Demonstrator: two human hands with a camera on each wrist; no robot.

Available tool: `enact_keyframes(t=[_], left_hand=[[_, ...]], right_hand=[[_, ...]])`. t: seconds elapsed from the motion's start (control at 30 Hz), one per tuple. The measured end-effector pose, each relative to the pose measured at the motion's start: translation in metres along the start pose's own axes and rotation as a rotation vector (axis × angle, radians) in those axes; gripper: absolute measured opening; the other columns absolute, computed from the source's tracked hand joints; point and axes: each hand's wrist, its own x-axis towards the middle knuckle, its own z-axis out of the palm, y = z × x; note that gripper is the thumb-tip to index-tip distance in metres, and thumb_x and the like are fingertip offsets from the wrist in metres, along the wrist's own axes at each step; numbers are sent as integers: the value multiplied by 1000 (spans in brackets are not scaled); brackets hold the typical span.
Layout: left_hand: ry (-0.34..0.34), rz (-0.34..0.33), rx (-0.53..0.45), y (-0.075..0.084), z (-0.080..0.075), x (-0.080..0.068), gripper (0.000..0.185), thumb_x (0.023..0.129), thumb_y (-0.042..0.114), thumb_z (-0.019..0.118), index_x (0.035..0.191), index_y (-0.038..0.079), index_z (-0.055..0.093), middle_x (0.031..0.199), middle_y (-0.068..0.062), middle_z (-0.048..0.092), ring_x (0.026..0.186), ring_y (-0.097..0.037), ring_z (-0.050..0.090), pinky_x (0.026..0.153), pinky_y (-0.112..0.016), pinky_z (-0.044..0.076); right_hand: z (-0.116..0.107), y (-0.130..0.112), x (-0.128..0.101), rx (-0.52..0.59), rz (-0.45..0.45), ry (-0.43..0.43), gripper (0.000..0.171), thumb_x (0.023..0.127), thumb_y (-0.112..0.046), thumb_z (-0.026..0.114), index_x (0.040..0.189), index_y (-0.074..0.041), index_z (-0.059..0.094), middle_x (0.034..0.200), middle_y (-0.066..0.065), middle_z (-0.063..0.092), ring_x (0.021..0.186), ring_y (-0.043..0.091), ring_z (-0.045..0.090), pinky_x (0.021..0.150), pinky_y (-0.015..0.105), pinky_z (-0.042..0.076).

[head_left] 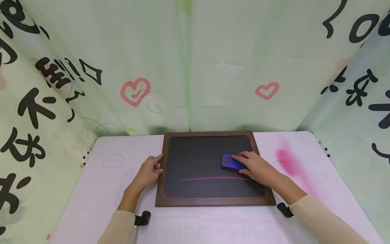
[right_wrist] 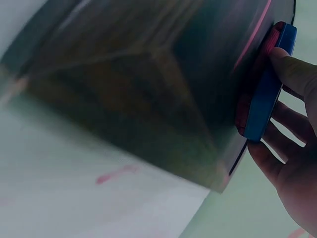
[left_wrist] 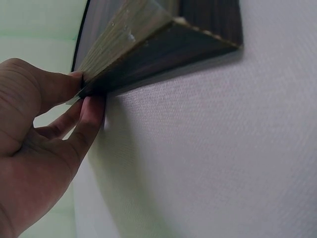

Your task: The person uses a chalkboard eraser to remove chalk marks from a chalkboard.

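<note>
A small chalkboard (head_left: 210,156) in a brown wooden frame lies on the white table, with one long pink line (head_left: 213,178) across its lower half. My left hand (head_left: 149,173) pinches the frame's left side; in the left wrist view the thumb (left_wrist: 64,89) is on the frame and the fingers are at its underside. My right hand (head_left: 254,166) grips a blue board eraser (head_left: 233,163) on the right part of the board, above the line. In the right wrist view the eraser's red pad (right_wrist: 265,64) faces the black surface.
The white table (head_left: 122,189) bears a pink smear (head_left: 287,159) to the right of the board. A pale green curtain (head_left: 213,67) with black characters and pink hearts hangs behind and at both sides. Black wrist devices (head_left: 142,218) sit by both sleeves.
</note>
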Motion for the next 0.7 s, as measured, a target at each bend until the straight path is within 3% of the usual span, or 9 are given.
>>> enact_keyframes(t=[0.37,0.7], left_hand=[[-1,-15,1,-1,1,2,63,91,-10,67,150,-5,48,127,-26,56,93,-24,59,76,-30,51],[3,-7,1,-2,1,2,62,90,-11,67,150,-6,48,125,-26,56,91,-23,59,74,-27,50]], right_hand=[[10,-29,43,-38,-52,-63,57,95,-28,75,145,-7,59,132,17,62,116,36,61,94,50,55],[17,-60,80,-87,-159,-81,57,97,-33,73,145,-7,59,133,16,63,115,31,62,96,44,55]])
